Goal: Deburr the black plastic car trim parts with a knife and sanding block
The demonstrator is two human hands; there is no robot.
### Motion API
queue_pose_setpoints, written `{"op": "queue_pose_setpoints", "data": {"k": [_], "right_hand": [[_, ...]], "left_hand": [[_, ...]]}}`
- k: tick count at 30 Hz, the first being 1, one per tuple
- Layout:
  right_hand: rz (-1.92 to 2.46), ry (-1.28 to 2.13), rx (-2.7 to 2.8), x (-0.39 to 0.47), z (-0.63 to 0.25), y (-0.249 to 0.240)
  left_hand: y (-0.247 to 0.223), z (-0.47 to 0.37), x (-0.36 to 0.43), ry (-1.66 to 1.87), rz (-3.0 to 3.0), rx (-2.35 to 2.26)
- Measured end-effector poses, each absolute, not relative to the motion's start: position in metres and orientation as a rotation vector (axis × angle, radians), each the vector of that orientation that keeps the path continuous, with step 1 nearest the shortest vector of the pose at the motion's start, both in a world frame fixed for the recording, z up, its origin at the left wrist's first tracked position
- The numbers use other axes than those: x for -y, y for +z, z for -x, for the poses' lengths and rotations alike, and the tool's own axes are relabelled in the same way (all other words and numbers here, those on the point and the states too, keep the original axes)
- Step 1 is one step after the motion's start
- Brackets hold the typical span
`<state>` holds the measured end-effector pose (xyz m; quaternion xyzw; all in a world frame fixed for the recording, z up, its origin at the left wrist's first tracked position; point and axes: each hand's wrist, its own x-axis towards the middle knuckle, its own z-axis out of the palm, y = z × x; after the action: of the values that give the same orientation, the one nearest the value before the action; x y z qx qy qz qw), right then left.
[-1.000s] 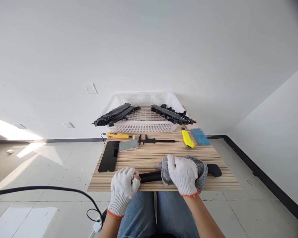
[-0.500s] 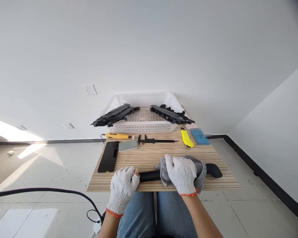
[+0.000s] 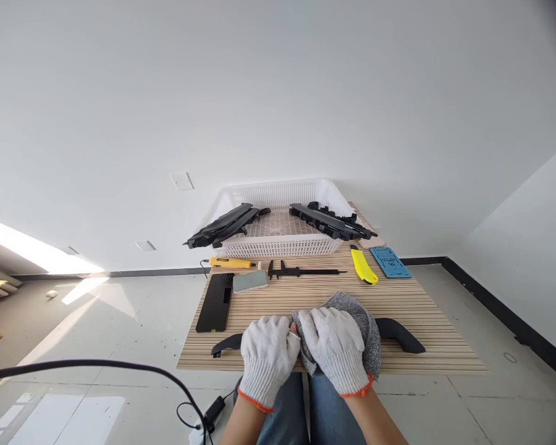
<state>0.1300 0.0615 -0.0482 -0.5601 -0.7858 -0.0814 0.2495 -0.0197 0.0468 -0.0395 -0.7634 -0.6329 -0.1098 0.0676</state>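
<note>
1. Fingers of my left hand (image 3: 269, 352) are clenched around the long black part (image 3: 401, 335); a bare thumb tip shows at the glove opening.
2. Fingers of my right hand (image 3: 337, 346), just beside, grasp the grey cloth (image 3: 371, 337), which is wrapped over the part. Contact beneath this hand is hidden.
3. Part position: crosswise along the near edge of the striped table (image 3: 445, 355). One end projects past my left hand; the bent end projects past the cloth, on my right.
4. Beyond my left hand: black phone (image 3: 214, 303), grey slab (image 3: 250, 282), yellow tool (image 3: 231, 263).
5. Beyond my right hand: caliper (image 3: 301, 272), yellow cutter (image 3: 364, 266), blue card (image 3: 390, 262).
6. Far side: white basket (image 3: 280, 249), holding dark pieces (image 3: 231, 224) in two groups.
</note>
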Motion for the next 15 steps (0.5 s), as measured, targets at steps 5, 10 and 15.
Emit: {"op": "queue_pose_setpoints", "data": {"k": [5, 10, 15], "right_hand": [[1.234, -0.12, 2.177, -0.056, -0.147, -0.052], [1.256, -0.039, 2.171, -0.056, -0.153, -0.057], [1.26, -0.004, 2.147, -0.056, -0.152, -0.058]], "left_hand": [[-0.035, 0.022, -0.05, -0.265, 2.289, 2.019], [-0.033, 0.019, -0.051, -0.219, 2.284, 2.062], [-0.033, 0.022, -0.05, -0.214, 2.299, 2.038]]}}
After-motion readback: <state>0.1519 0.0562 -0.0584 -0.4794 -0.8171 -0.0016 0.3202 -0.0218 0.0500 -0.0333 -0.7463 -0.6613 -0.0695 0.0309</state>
